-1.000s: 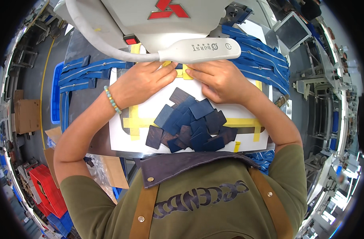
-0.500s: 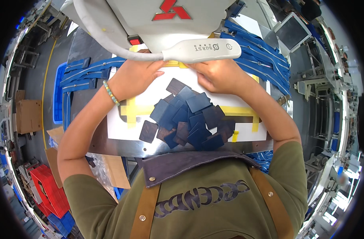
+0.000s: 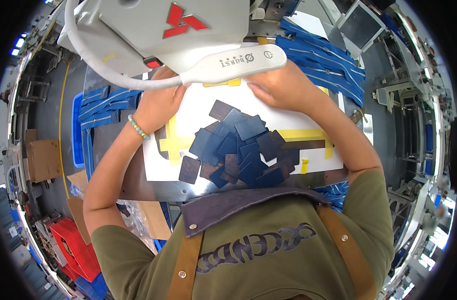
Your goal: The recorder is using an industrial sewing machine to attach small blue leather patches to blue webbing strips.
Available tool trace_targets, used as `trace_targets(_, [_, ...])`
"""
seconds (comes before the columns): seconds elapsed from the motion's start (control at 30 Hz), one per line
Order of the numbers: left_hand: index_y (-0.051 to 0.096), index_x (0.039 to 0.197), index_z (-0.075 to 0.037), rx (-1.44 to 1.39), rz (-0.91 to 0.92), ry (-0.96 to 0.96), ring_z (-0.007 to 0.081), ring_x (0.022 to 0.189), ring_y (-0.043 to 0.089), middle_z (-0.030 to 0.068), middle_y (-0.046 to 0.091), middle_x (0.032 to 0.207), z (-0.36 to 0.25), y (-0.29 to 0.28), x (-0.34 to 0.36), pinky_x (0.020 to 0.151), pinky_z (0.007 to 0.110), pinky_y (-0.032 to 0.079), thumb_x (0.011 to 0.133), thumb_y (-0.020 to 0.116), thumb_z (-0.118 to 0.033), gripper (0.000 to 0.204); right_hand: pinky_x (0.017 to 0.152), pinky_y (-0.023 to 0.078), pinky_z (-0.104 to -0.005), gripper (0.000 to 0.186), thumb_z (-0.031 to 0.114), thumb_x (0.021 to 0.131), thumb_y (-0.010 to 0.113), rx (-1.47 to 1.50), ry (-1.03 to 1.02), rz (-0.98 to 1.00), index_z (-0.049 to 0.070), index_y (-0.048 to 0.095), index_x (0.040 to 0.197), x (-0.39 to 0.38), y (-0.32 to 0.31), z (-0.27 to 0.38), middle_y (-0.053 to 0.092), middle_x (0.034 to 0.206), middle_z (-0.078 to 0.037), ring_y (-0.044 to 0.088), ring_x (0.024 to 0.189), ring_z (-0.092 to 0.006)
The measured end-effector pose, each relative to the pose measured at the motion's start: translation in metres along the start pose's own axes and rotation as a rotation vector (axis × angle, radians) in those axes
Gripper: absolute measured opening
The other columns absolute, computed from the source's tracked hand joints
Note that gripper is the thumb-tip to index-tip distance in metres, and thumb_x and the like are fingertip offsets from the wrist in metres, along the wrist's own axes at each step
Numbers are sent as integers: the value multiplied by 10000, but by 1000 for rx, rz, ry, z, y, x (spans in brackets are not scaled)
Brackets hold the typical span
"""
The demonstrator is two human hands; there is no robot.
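My left hand, with a beaded bracelet at the wrist, reaches to the far left edge of a white sheet. Its thumb lies along the sheet, while the other fingers disappear behind a white oblong device on a curved arm. Opposite it, my right hand rests at the far right of the sheet, thumb pointing inward and fingertips also covered by the device. Whether either hand holds anything is hidden. Nearer me on the sheet lies a loose pile of small, dark blue and brown square patches with rounded corners.
A pale sewing machine head with a red emblem stands directly beyond my hands. Yellow tape crosses the sheet. Blue zippers lie at the right and at the left. A blue bin stands beside the table.
The machine head sits further left in the picture, as the view has shifted. My hands are further apart, and my right hand shows less curled. The patches lie as before.
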State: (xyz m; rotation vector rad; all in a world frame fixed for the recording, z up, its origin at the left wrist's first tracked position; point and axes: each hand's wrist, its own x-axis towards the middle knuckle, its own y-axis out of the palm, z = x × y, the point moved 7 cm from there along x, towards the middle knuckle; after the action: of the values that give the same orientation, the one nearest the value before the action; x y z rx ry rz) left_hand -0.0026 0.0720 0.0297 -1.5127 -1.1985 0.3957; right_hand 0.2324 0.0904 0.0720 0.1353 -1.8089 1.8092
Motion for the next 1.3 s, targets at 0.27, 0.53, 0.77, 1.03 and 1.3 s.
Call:
trace_targets(0.27, [721,1201,-6,235,48,64,383,1108,633,175,697,1134,-19,6,5,966,484,513,993,641,-110,247,839,560,-369,187,49,815,706,-265,53,41,38,725,1001,-8,12,-7,707,944,-78,700,941,-252])
trace_targets(0.53, [724,1270,-26,302,-14,173,357,1069,670,158,689,1244,-31,-1,2,958,462,532,922,700,-30,350,821,564,-340,85,44,784,706,-260,-9,68,48,699,868,1,16,4,686,874,-58,700,871,-225])
trace_targets(0.77, [745,1178,-4,189,-36,234,276,856,657,106,665,966,-36,-3,1,760,402,539,870,726,33,311,808,579,-388,106,22,788,696,-194,-7,-91,35,684,892,3,13,-13,692,887,-92,710,881,-291])
trace_targets(1.03, [734,1190,-13,151,-8,354,241,809,627,70,630,929,-54,-27,-4,705,386,490,878,760,-148,341,727,564,-478,121,26,791,658,419,231,167,1,630,906,12,-30,54,664,867,-176,693,832,-395])
trace_targets(1.3, [728,1154,-2,-255,97,425,306,897,666,150,694,975,-92,-26,-14,814,424,521,989,646,-219,285,768,557,-421,206,137,910,688,722,-43,213,48,687,1095,-4,-36,100,680,1054,-121,685,925,-316])
